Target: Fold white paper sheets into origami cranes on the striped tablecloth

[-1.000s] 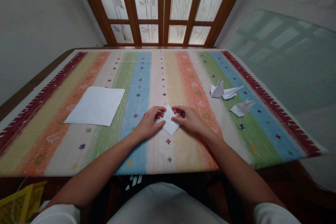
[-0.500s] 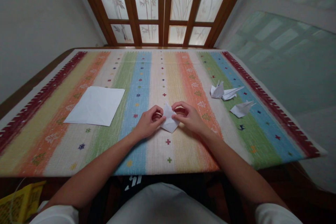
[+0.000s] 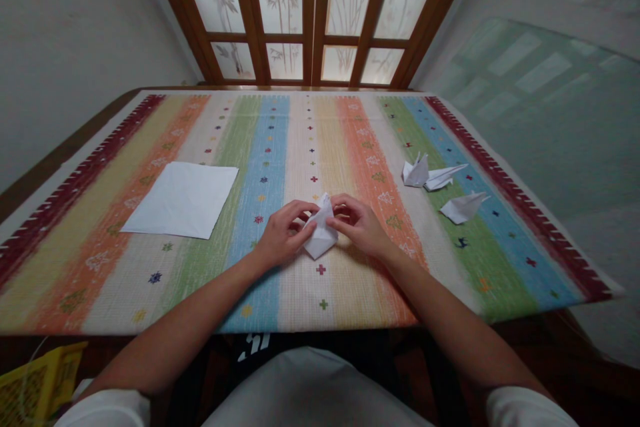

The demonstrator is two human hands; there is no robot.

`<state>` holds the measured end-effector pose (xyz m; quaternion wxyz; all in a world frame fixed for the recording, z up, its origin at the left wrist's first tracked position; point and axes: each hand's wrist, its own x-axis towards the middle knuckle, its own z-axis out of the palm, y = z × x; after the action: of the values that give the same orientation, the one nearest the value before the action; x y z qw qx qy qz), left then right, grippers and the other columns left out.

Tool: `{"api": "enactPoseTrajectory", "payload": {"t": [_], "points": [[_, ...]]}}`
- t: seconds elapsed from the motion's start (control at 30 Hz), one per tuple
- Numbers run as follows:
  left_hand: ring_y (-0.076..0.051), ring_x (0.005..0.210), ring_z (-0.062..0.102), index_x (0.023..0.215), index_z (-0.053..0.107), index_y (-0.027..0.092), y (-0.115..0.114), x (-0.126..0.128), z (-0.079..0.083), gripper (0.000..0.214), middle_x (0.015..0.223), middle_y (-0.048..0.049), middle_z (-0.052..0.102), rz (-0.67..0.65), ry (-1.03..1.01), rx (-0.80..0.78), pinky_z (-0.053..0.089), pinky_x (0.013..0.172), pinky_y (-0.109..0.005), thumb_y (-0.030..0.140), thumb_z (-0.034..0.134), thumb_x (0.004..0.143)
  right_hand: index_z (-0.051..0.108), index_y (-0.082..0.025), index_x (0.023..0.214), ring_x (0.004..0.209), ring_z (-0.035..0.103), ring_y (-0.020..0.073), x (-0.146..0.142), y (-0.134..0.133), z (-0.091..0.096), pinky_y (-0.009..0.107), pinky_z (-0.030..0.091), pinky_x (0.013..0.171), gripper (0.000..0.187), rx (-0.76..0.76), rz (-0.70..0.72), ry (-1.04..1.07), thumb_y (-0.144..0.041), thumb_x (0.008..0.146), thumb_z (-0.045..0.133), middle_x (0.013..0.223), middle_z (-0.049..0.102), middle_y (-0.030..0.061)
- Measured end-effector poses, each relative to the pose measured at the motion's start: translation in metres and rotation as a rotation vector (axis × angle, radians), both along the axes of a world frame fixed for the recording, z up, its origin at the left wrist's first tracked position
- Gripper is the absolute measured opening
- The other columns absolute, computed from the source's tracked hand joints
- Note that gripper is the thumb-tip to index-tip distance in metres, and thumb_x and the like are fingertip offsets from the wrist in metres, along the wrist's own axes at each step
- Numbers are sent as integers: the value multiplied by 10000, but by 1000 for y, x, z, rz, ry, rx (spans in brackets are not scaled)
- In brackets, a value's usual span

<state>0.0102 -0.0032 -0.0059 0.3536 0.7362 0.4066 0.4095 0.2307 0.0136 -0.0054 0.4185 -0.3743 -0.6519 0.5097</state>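
A small folded white paper (image 3: 321, 231) sits near the middle of a striped, many-coloured tablecloth (image 3: 280, 147). My left hand (image 3: 281, 237) pinches its left side with closed fingers. My right hand (image 3: 361, 224) pinches its right side, fingers curled on the top flap. The paper's upper part is raised off the cloth between both hands, while its lower point rests on the cloth.
A flat white sheet (image 3: 183, 200) lies to the left. Finished white paper figures (image 3: 425, 173) and another (image 3: 463, 207) lie to the right. Wooden framed glass doors (image 3: 310, 13) stand behind the table. A yellow object (image 3: 35, 383) shows at the lower left, below the table edge.
The folded paper lay flat a second ago; now both hands have lifted and opened its upper flap, so it stands up between the fingers. Both hands moved slightly closer together.
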Motion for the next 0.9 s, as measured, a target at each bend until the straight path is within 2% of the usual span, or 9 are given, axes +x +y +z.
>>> {"api": "enactPoseTrajectory", "payload": {"t": [0.2, 0.37, 0.5, 0.57, 0.7, 0.9], "points": [[-139, 881, 683, 1162, 700, 204, 1, -1, -4, 197, 1132, -79, 717, -23, -18, 81, 600, 634, -181, 302, 653, 998, 727, -244, 1009, 982, 712, 220, -2, 1, -4, 363, 608, 870, 285, -30, -11, 56, -480, 869, 804, 1104, 727, 70], [-130, 880, 690, 1189, 709, 216, 3, -2, -7, 196, 1136, -76, 723, -36, -29, 124, 610, 645, -177, 273, 650, 1011, 698, -255, 1017, 890, 721, 193, -2, 4, -9, 320, 608, 769, 354, -61, -57, 144, -459, 795, 885, 1031, 737, 44], [-129, 868, 702, 1250, 677, 226, 2, 0, -10, 267, 1174, -82, 720, -11, -60, 76, 617, 644, -184, 273, 677, 988, 674, -238, 877, 842, 705, 182, -2, 4, -9, 316, 605, 754, 324, -77, -118, 139, -437, 763, 903, 938, 726, 32], [-130, 850, 706, 1201, 668, 218, 2, 0, -12, 246, 1133, -73, 718, 15, -98, 35, 611, 627, -182, 286, 705, 968, 679, -232, 842, 840, 701, 187, -2, 4, -8, 325, 608, 760, 298, -73, -129, 135, -424, 766, 894, 904, 718, 32], [-139, 845, 712, 1037, 697, 202, 3, -1, -11, 128, 1032, -54, 732, 34, -98, 8, 606, 640, -189, 292, 728, 952, 683, -244, 924, 833, 699, 183, -4, 4, -7, 315, 602, 736, 301, -83, -134, 150, -392, 760, 888, 935, 724, 33], [-147, 807, 739, 1028, 757, 196, 4, -2, -7, 135, 1034, -67, 790, 84, -61, 1, 616, 675, -225, 302, 709, 959, 622, -295, 1181, 834, 717, 177, -6, 5, -9, 298, 593, 729, 505, -141, -123, 192, -365, 753, 882, 1009, 744, 27]]}}
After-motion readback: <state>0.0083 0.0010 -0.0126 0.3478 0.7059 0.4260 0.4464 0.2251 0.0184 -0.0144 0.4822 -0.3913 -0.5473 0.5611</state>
